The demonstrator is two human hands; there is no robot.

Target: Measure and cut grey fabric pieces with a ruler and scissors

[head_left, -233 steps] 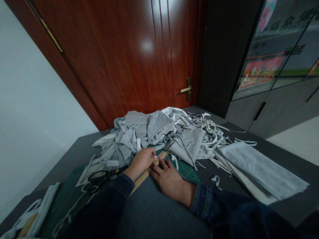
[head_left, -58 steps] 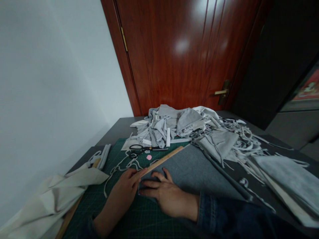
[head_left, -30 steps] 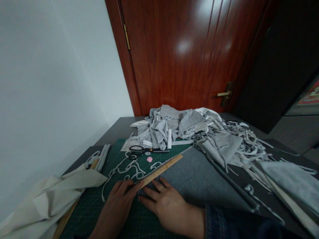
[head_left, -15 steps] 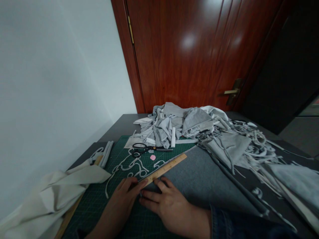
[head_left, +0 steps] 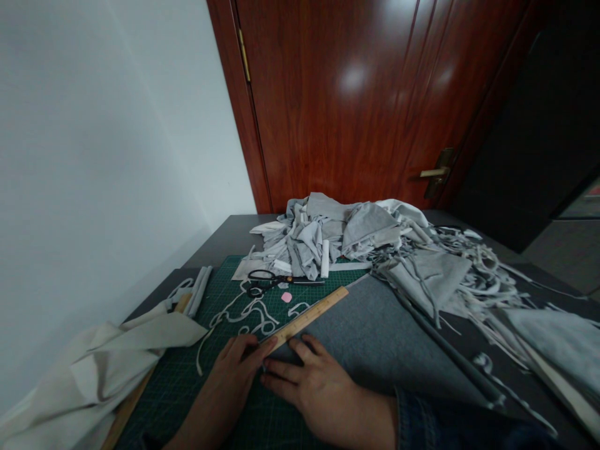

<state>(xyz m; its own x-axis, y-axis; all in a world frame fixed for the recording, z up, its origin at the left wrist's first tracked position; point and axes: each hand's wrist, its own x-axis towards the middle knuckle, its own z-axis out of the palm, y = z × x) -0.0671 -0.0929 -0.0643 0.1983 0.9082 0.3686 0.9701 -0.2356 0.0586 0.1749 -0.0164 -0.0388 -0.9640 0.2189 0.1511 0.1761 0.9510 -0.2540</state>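
A wooden ruler (head_left: 309,315) lies slantwise along the left edge of a grey cloth (head_left: 375,325). My left hand (head_left: 234,369) holds the ruler near its lower end, thumb on top and the other fingers bent at its left side. On the cloth just right of the ruler, my right hand (head_left: 312,378) lies flat with its fingers spread, fingertips close to the ruler's edge. Beneath the cloth is a green cutting mat (head_left: 182,375). Black-handled scissors (head_left: 267,281) rest on the mat beyond the ruler, with a small pink piece (head_left: 286,297) beside them.
Pale cord-like strips (head_left: 257,309) curl over the mat. A heap of grey fabric scraps (head_left: 309,240) stands at the back, with tangled strips (head_left: 487,275) to the right. Cream cloth (head_left: 117,356) bunches at the left. A white wall (head_left: 117,156) and wooden door (head_left: 337,125) bound the table.
The ruler's far end has shifted very slightly left. Both hands stay almost where they were.
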